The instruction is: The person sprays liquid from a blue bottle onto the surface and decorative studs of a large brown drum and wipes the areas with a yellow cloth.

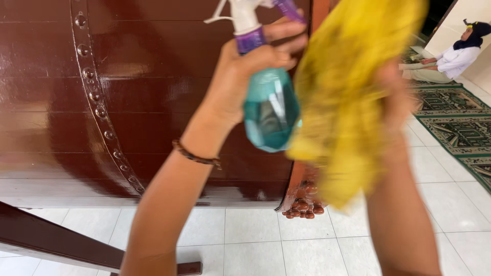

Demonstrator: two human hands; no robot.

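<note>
My left hand [245, 66] is raised in front of me, fingers wrapped tight round the neck of a spray bottle [269, 110]. The bottle hangs below my fingers: clear body with blue-green liquid, purple collar, white trigger head above my knuckles. A beaded bracelet [197, 155] sits on that wrist.

My right hand [396, 97] is up just beside the bottle, closed on a yellow cloth [342, 97]. The cloth is blurred; it drapes from my grip down past the bottle's base and hides most of my fingers, so I cannot tell how tightly they curl.

Behind both hands: a large dark red wooden drum [128, 102], glossy, with a curved row of studs. Below my forearms, white floor tiles [255, 245]. Far beyond my right hand, a person [455, 56] sits on a patterned green carpet [455, 122].
</note>
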